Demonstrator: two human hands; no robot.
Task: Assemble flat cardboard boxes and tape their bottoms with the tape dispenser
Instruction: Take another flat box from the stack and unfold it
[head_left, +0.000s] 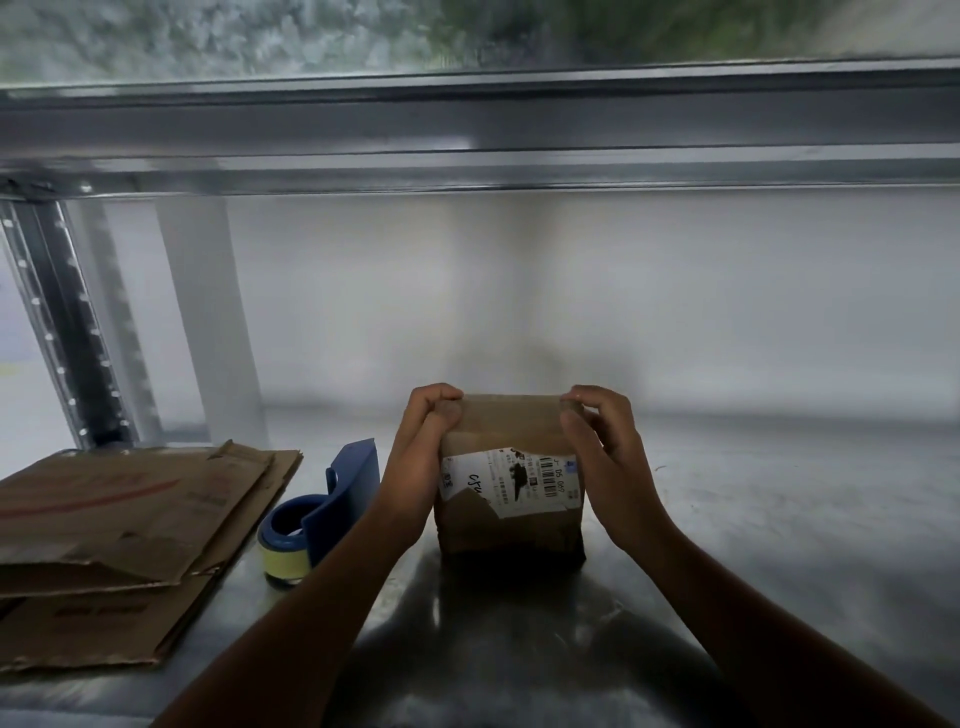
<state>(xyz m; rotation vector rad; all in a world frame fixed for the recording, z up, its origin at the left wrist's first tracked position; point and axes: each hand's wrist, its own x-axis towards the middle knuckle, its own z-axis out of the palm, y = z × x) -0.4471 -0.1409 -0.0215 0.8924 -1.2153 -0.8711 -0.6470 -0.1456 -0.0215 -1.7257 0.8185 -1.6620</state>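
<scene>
Metal shelf (779, 519): upright box (511, 478) between left hand (415, 462), right hand (605, 457), both gripping.

Dim, cool, low contrast. Brightest on white wall (675, 291) toward 1 o'clock. Soft glare patches on metal surface (779, 519) at 4 and 6 o'clock. Dark shadow at box (511, 525) base. Heavy blur across 12 o'clock; straight lines bowed near edges.
</scene>
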